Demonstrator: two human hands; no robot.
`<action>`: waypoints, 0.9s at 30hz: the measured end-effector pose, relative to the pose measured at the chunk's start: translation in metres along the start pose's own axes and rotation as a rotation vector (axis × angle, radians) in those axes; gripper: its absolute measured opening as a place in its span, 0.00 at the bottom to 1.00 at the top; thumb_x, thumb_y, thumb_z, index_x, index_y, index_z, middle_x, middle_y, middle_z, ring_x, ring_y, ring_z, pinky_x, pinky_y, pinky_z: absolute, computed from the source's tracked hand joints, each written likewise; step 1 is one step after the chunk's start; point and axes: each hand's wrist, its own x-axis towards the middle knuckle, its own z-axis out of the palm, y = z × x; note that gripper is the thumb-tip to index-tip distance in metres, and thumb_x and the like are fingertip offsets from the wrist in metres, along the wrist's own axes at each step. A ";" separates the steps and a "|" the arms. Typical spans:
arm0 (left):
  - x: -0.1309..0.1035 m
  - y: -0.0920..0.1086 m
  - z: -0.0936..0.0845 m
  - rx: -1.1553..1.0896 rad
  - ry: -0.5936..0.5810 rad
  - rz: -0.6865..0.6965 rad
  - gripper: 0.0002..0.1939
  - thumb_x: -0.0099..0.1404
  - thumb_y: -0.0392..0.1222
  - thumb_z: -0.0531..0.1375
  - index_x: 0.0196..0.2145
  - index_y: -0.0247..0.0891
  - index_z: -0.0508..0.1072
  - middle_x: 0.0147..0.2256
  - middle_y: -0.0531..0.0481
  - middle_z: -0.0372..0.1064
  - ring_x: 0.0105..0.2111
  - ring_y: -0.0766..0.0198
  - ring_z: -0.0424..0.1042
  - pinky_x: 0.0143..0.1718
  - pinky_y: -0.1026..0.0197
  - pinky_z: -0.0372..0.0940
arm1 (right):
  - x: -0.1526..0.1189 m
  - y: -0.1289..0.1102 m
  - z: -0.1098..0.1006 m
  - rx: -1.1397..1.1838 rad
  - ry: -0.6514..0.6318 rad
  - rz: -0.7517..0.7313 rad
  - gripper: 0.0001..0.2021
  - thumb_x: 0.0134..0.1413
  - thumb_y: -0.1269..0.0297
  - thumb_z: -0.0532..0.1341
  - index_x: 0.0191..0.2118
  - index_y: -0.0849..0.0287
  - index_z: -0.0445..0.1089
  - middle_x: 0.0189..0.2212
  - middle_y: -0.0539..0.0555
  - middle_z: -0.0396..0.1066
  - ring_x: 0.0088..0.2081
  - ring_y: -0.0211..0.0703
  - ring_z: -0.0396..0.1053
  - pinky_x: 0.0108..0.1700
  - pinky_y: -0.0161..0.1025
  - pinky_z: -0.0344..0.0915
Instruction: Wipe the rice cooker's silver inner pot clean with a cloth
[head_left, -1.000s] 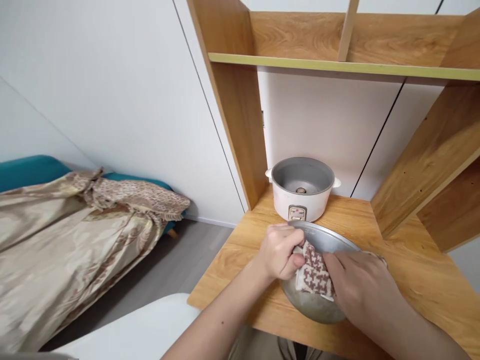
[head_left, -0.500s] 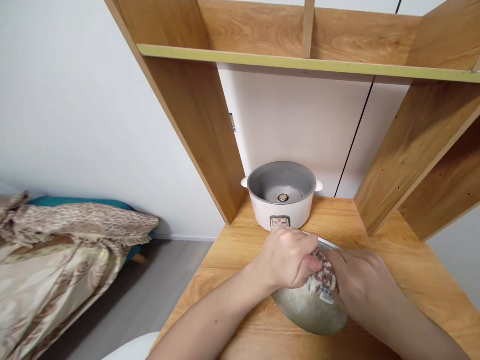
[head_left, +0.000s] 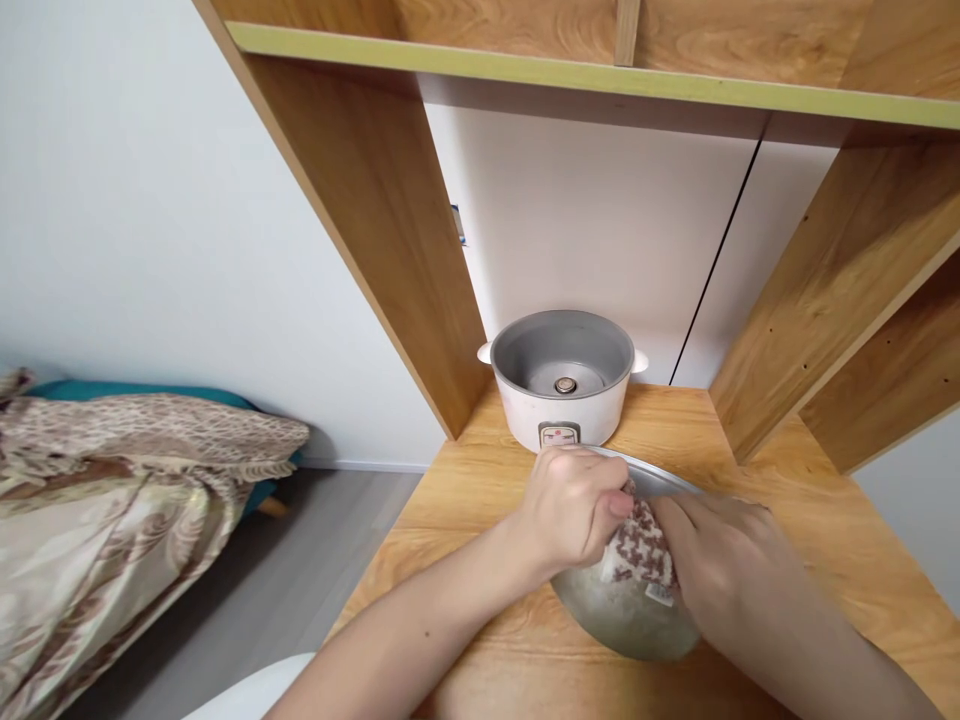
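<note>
A metal pot [head_left: 630,620] is tilted over the wooden table, its rounded outside facing me and its rim on the far side. Against it lies a brown-and-white patterned cloth [head_left: 641,545] with a small white tag. My left hand [head_left: 574,505] is closed on the cloth's upper left part at the pot's rim. On the right side, my right hand [head_left: 724,560] presses round the cloth and the pot; some of its fingertips are hidden. Just behind stands a white rice cooker body [head_left: 517,408], open on top, with a grey inside and a round piece at its bottom.
The wooden table [head_left: 420,545] carries upright panels and a shelf [head_left: 525,75] above the cooker. At the left, a patterned cloth cover [head_left: 150,500] drapes over teal furniture. Part of a white rounded object [head_left: 251,690] shows at the bottom edge.
The view has shifted slightly. More of the patterned cloth now shows between my hands, and its tag sits a little further right. Both hands remain at the pot.
</note>
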 end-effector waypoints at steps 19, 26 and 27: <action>-0.008 0.007 -0.008 -0.055 -0.024 -0.155 0.33 0.81 0.59 0.33 0.21 0.43 0.53 0.16 0.57 0.51 0.15 0.67 0.51 0.19 0.60 0.46 | -0.006 0.009 -0.007 0.119 -0.158 0.039 0.12 0.58 0.81 0.54 0.32 0.54 0.62 0.23 0.47 0.70 0.21 0.41 0.66 0.26 0.41 0.49; -0.005 0.020 -0.007 -0.054 -0.088 -0.126 0.35 0.81 0.60 0.31 0.22 0.42 0.57 0.16 0.56 0.54 0.16 0.68 0.54 0.19 0.60 0.48 | -0.004 -0.001 -0.007 0.106 -0.117 0.046 0.10 0.58 0.79 0.56 0.32 0.55 0.65 0.24 0.49 0.70 0.22 0.42 0.66 0.26 0.42 0.48; -0.005 0.020 -0.007 -0.041 -0.085 -0.111 0.35 0.81 0.60 0.32 0.22 0.42 0.57 0.16 0.56 0.54 0.15 0.68 0.54 0.18 0.60 0.48 | -0.005 0.002 -0.009 0.131 -0.139 0.056 0.10 0.59 0.78 0.57 0.32 0.55 0.65 0.24 0.48 0.71 0.22 0.42 0.67 0.26 0.42 0.49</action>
